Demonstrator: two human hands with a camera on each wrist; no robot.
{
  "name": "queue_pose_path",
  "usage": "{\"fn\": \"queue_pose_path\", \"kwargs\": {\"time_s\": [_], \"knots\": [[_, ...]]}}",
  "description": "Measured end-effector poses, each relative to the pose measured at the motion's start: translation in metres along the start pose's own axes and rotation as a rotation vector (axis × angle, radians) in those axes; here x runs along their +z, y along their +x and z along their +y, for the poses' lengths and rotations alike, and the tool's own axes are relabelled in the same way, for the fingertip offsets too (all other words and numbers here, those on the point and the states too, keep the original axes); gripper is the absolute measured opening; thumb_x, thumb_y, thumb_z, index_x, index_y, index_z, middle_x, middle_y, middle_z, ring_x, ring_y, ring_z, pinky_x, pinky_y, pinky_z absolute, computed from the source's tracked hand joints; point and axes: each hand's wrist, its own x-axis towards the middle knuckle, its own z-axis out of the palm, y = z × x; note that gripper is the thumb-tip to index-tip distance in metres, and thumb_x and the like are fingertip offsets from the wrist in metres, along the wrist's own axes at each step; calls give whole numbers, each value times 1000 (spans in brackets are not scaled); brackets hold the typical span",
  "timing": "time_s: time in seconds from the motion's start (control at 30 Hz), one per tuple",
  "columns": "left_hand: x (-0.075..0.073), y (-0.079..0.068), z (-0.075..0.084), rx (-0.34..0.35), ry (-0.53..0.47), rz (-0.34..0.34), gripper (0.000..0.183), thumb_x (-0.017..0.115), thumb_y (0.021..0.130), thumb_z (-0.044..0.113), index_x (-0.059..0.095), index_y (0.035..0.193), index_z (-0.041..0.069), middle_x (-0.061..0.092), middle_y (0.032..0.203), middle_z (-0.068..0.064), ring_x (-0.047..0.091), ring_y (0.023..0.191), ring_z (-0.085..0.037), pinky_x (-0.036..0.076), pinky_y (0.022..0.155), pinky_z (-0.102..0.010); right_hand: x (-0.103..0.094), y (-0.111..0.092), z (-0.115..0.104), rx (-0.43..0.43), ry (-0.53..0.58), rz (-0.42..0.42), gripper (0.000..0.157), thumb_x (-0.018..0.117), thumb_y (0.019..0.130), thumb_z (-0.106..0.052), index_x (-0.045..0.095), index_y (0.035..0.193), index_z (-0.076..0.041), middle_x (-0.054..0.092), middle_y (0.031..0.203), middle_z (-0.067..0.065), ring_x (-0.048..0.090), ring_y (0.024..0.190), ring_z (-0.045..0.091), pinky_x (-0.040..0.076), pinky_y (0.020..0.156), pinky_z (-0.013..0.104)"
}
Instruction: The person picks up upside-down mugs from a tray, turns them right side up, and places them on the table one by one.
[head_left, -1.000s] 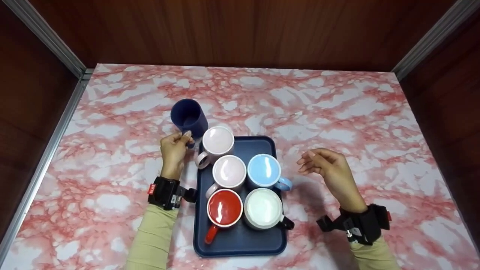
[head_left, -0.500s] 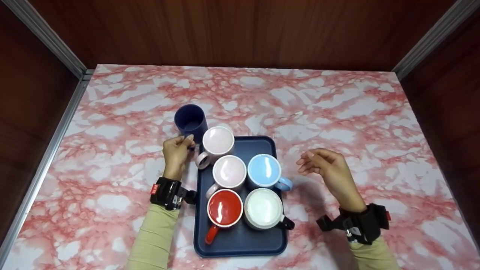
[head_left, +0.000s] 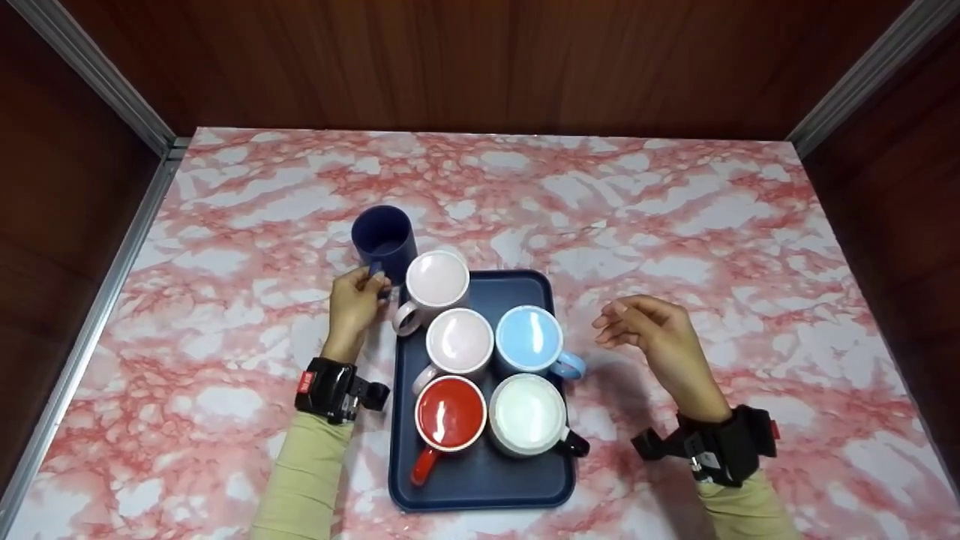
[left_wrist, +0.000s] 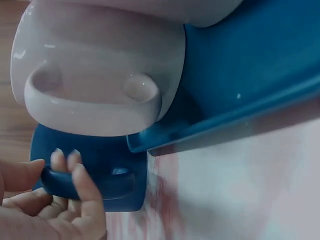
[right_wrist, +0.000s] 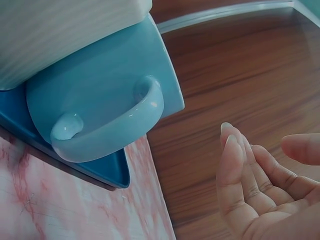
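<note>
A dark blue mug [head_left: 384,238] stands at the tray's far left corner, close against a pale pink mug [head_left: 437,279]. My left hand [head_left: 355,306] is at its handle [left_wrist: 90,184], with fingers loosely curled round it and the thumb at one end. On the dark blue tray [head_left: 495,491] are also a second pale pink mug [head_left: 459,340], a red mug [head_left: 450,412], a light blue mug [head_left: 529,338] and a white mug [head_left: 527,415] with a black handle. My right hand [head_left: 660,337] hovers right of the light blue mug, fingers relaxed and holding nothing.
The red-and-white marbled table [head_left: 675,210] spreads around the tray. Dark wood panels [head_left: 480,67] rise behind it and on both sides, with metal rails [head_left: 82,67] along the corners. Several mug handles stick out over the tray's sides.
My left hand has brought the dark blue mug slightly nearer and to the right, closer to the pale pink mug. My right hand has stayed in place.
</note>
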Motion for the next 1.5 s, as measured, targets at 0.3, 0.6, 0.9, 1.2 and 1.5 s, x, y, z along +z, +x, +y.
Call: {"fn": "queue_pose_path", "kwargs": {"time_s": [0.3,0.6,0.9,1.2,1.5], "knots": [[-2,-24,-1,293,280,123,35,62,83,7,56,113,-9,54,106,-25,52,99,-35,37,89,-41,-30,18,44,-124,76,-123,27,52,93,-12,58,105,12,62,90,24,62,72,32,52,64,36],[3,-45,-3,442,293,95,20,63,81,4,63,98,-8,56,97,-21,54,88,-34,42,79,-40,-16,8,24,-111,3,-48,37,60,89,-22,57,101,13,62,87,24,63,69,29,52,64,35],[5,-48,-8,349,380,-68,17,63,84,10,65,94,-4,66,86,-17,61,83,-29,45,77,-40,-11,4,16,-86,-49,-36,27,57,91,-15,59,101,10,64,87,19,63,71,25,52,67,32],[7,-46,-14,357,432,-103,12,62,85,10,63,80,-1,60,72,-10,55,74,-28,42,71,-41,-2,2,8,-5,-147,34,19,53,92,-8,60,99,8,64,85,19,63,71,26,52,69,34],[11,-44,-15,260,304,-147,18,55,89,7,57,73,-1,54,60,-3,57,55,-20,48,53,-22,0,3,9,-37,-187,4,23,57,91,-13,60,99,8,63,85,20,62,72,26,52,68,35]]}}
